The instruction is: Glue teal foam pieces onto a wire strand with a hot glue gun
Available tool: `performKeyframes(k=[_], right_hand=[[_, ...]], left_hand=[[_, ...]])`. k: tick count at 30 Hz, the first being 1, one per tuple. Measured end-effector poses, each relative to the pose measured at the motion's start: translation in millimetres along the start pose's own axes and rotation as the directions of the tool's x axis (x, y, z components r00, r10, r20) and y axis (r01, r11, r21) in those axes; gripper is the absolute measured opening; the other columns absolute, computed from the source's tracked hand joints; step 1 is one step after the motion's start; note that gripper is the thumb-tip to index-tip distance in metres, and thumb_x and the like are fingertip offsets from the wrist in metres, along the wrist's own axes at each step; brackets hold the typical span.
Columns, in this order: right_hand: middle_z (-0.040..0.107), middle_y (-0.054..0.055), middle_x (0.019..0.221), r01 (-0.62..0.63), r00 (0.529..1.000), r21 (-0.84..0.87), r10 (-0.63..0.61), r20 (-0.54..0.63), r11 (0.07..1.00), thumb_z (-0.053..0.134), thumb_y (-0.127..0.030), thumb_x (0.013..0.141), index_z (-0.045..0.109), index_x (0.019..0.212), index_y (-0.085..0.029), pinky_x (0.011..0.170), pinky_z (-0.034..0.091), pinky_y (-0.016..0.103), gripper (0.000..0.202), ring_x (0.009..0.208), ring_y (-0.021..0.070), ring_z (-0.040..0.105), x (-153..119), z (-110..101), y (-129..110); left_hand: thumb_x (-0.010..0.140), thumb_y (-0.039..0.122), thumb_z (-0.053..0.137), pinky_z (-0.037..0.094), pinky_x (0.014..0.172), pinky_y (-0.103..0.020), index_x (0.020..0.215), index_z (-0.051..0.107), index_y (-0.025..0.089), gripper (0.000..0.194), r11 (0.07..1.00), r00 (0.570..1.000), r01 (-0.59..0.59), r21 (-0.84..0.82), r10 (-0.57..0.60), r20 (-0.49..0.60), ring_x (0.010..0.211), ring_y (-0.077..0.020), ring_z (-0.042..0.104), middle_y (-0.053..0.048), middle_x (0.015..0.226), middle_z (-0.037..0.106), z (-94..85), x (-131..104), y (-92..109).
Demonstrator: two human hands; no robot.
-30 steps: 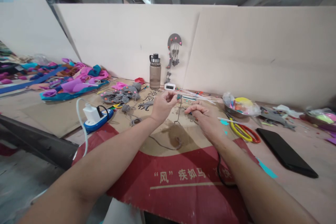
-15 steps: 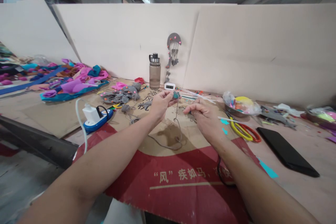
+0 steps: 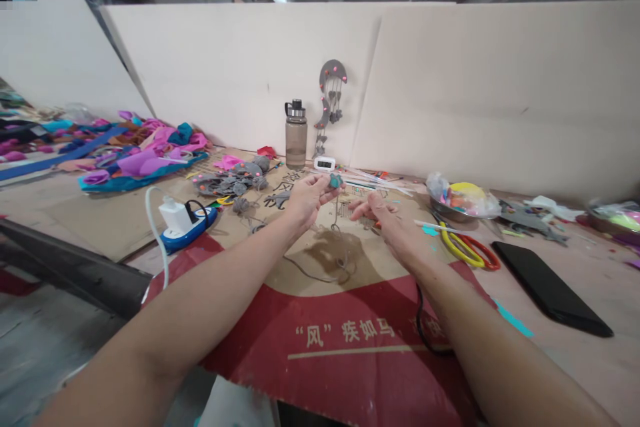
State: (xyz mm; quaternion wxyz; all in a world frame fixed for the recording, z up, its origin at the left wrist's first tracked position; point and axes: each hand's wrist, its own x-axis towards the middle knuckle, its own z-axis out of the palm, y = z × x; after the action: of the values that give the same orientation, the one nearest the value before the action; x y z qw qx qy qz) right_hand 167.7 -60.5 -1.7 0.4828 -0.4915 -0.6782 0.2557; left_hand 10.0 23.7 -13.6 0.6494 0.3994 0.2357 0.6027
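My left hand (image 3: 311, 197) pinches a small teal-and-grey felt flower or star (image 3: 335, 180) between thumb and fingertips, above the cardboard. A thin grey cord (image 3: 320, 278) hangs from this piece and loops on the cardboard below. To the right, my right hand (image 3: 387, 220) is curled around what looks like a glue gun (image 3: 377, 226), mostly hidden by the fingers. A white stick (image 3: 440, 227) shows behind that hand, and a black cable (image 3: 419, 320) runs under the right forearm. The two hands are apart.
Red-and-brown cardboard (image 3: 350, 373) covers the table. Around it are a power strip (image 3: 187, 232), grey felt pieces (image 3: 230, 180), a bottle (image 3: 296, 140), a small display (image 3: 325, 164), scissors (image 3: 467, 250), a phone (image 3: 553, 290) and a metal bowl (image 3: 455, 213). A felt hanging (image 3: 333, 73) is on the board.
My left hand has turned the felt piece slightly, so more of its teal face shows. The fingers of my right hand have shifted, with the thumb raised. The view has moved slightly.
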Motion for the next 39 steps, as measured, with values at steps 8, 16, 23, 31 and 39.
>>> performKeyframes(k=[8, 16, 23, 31, 39], right_hand=[[0.069, 0.009, 0.077, -0.215, 0.95, -0.592, 0.024, -0.313, 0.777, 0.055, -0.039, 0.082, 0.067, 0.077, -0.019, 0.071, 0.044, 0.034, 0.024, 0.073, 0.0221, 0.062, 17, -44, 29], [0.059, 0.01, 0.062, -0.299, 0.946, -0.731, 0.292, -0.142, 0.614, 0.072, -0.034, 0.065, 0.049, 0.051, -0.025, 0.065, 0.043, 0.039, 0.028, 0.07, 0.0298, 0.062, 17, -37, 73], [0.049, 0.002, 0.044, -0.54, 0.839, -0.467, 0.496, -0.226, 0.7, 0.064, -0.034, 0.065, 0.048, 0.052, -0.024, 0.046, 0.038, 0.033, 0.023, 0.045, 0.0207, 0.052, 17, -36, 76], [0.067, 0.002, 0.083, -0.199, 0.92, 0.099, 0.221, -0.322, 0.975, 0.061, -0.022, 0.066, 0.057, 0.09, -0.026, 0.058, 0.054, 0.032, 0.024, 0.065, 0.0174, 0.061, 17, -20, 28], [0.063, 0.0, 0.094, 0.056, 0.981, 0.211, -0.015, -0.191, 0.976, 0.064, -0.03, 0.076, 0.049, 0.115, -0.025, 0.058, 0.049, 0.028, 0.041, 0.062, 0.011, 0.053, 6, -8, 4]], left_hand=[[0.084, 0.024, 0.065, 0.054, 0.062, -0.023, 0.078, 0.058, 0.013, 0.014, 0.99, 1.0, 0.009, 0.14, -0.005, -0.03, 0.065, -0.0118, 0.068, -0.005, 0.077, 0.07, -0.3, -4, 3], [0.082, 0.023, 0.063, 0.025, 0.038, -0.015, 0.073, 0.061, 0.015, 0.013, 0.937, 0.992, -0.089, 0.338, 0.112, -0.05, 0.05, -0.0052, 0.056, -0.001, 0.067, 0.065, -2.2, -3, 2], [0.081, 0.025, 0.069, 0.043, 0.047, -0.016, 0.076, 0.059, 0.013, 0.016, 0.973, 0.998, -0.066, 0.221, 0.068, 0.0, 0.054, -0.0078, 0.063, -0.001, 0.067, 0.064, 0.6, -5, 0], [0.083, 0.023, 0.069, 0.056, 0.063, -0.023, 0.079, 0.061, 0.011, 0.014, 0.983, 0.999, -0.032, 0.183, 0.03, 0.011, 0.062, -0.0113, 0.069, -0.005, 0.072, 0.07, 0.5, -4, 3], [0.082, 0.024, 0.069, 0.034, 0.04, -0.013, 0.082, 0.065, 0.013, 0.011, 0.965, 0.997, -0.06, 0.254, 0.072, -0.038, 0.055, -0.0076, 0.066, -0.002, 0.076, 0.069, -1.4, -1, 6]])
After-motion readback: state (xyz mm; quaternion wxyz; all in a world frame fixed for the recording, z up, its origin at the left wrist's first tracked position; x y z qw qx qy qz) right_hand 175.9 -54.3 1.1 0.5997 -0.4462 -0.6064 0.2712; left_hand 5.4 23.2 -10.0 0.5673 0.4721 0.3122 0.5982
